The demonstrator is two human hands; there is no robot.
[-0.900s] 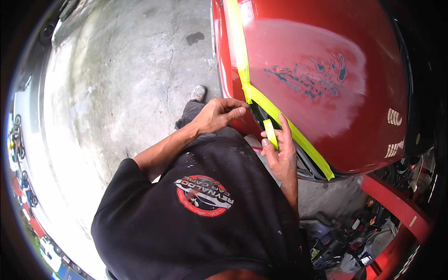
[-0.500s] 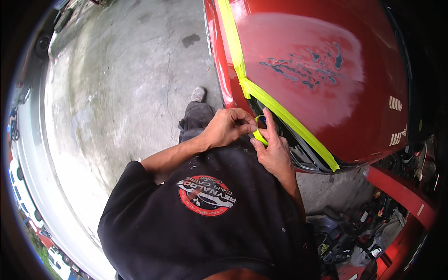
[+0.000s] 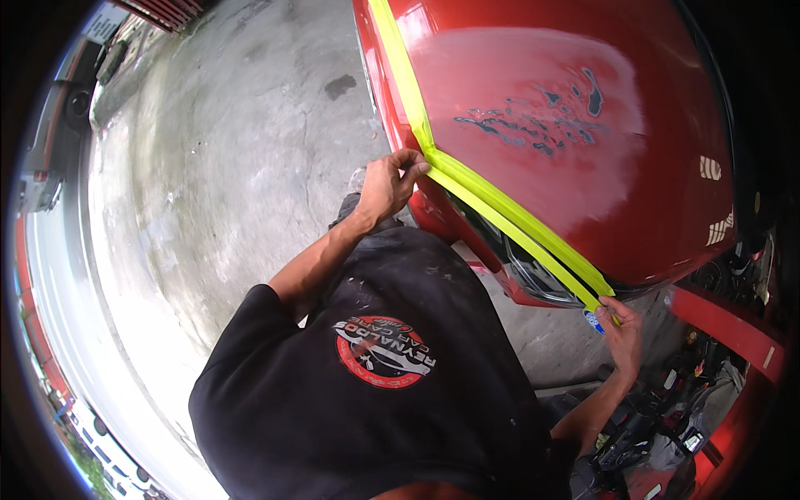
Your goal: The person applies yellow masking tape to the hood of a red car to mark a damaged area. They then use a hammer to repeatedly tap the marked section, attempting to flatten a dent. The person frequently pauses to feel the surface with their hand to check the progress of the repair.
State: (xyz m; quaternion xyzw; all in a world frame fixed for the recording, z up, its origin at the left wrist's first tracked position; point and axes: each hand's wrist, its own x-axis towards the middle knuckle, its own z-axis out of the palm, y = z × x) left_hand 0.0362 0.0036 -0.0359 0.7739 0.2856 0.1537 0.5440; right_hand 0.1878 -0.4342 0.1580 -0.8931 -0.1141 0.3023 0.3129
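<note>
My left hand [image 3: 387, 185] pinches one end of a taut strip of fluorescent yellow tape [image 3: 517, 231] at the corner where the taped lines meet on a red car panel [image 3: 675, 183]. My right hand [image 3: 618, 332] grips the tape roll [image 3: 594, 321], with its blue core, at the lower right end of the strip. The strip runs along the panel's edge beside another band of yellow tape, over a dark light or trim [image 3: 527, 271]. The panel has a dull sanded patch [image 3: 533, 83] with dark irregular spots. My dark T-shirt fills the lower middle.
Concrete floor [image 3: 217, 125] lies to the left, with a street, parked vehicles [image 3: 75, 104] and a red railing [image 3: 162, 10] toward the rim. A red metal beam [image 3: 725, 321] and a dark jumble of parts [image 3: 658, 425] sit at the lower right.
My hands were together around the roll; now they are apart, left moved up-left to the corner, right down-right with the roll, with a length of tape stretched between them.
</note>
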